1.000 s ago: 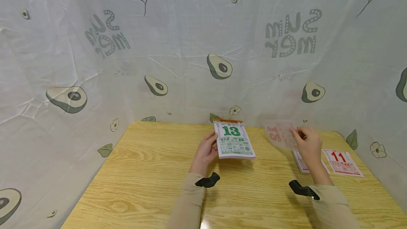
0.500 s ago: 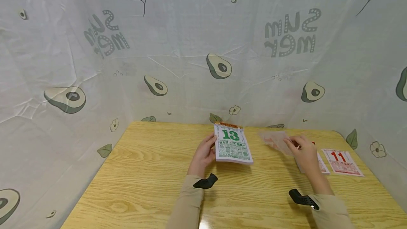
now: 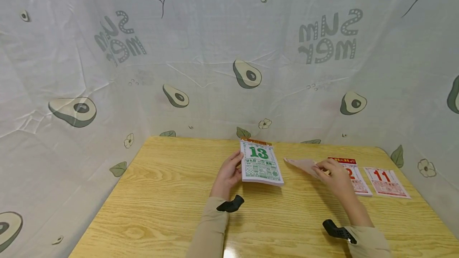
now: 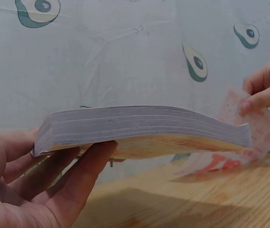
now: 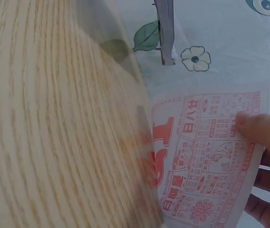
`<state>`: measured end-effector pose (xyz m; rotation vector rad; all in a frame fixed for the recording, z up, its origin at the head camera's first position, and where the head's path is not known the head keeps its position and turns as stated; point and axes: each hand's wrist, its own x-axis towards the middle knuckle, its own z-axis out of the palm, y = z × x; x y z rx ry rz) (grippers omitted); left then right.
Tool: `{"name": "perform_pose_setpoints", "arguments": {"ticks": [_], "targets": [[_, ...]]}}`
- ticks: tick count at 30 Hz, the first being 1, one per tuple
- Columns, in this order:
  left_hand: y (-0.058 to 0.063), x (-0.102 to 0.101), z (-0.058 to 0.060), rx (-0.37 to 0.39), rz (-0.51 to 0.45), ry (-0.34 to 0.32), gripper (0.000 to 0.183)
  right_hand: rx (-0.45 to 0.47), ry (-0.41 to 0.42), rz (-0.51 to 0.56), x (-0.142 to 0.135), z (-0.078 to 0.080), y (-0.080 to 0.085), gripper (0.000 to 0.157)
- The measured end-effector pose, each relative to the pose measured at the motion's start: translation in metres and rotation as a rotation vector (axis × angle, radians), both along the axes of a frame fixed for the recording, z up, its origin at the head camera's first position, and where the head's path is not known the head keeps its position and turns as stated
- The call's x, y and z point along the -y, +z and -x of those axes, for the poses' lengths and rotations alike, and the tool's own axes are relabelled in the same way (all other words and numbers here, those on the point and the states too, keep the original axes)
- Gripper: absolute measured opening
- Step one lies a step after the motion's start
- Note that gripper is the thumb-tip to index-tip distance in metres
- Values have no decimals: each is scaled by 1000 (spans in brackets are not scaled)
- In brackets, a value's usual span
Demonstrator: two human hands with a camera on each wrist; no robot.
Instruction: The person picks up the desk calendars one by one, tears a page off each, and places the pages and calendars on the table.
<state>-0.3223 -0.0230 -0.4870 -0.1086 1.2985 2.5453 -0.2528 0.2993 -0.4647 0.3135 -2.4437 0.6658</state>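
My left hand (image 3: 227,175) grips the left side of a thick tear-off calendar (image 3: 262,165) whose top page shows a green 13. In the left wrist view, the fingers (image 4: 85,183) support the pad from below and its page edges face the camera. My right hand (image 3: 337,181) pinches a thin loose calendar page (image 3: 305,166) by one edge, above the table and apart from the calendar. Red print, with a large 12 turned sideways, shows on that page (image 5: 204,161) in the right wrist view.
Beyond my right hand lies a second pad (image 3: 360,184) with a red header, its red number partly hidden. Beside it is a page with a red 11 (image 3: 387,183). The wooden table (image 3: 161,194) meets an avocado-patterned cloth (image 3: 208,51) at its back edge.
My right hand has lowered with the loose page, which has tilted from facing me to nearly flat. More of the red-headed pad now shows. The calendar has shifted slightly left and down.
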Motion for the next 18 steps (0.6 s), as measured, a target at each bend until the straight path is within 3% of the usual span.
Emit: {"name": "perform_pose_setpoints", "arguments": {"ticks": [18], "targets": [[-2,-2,-1,-5,30,-30,47,253,98,-104,6,-10,-7,9]]}}
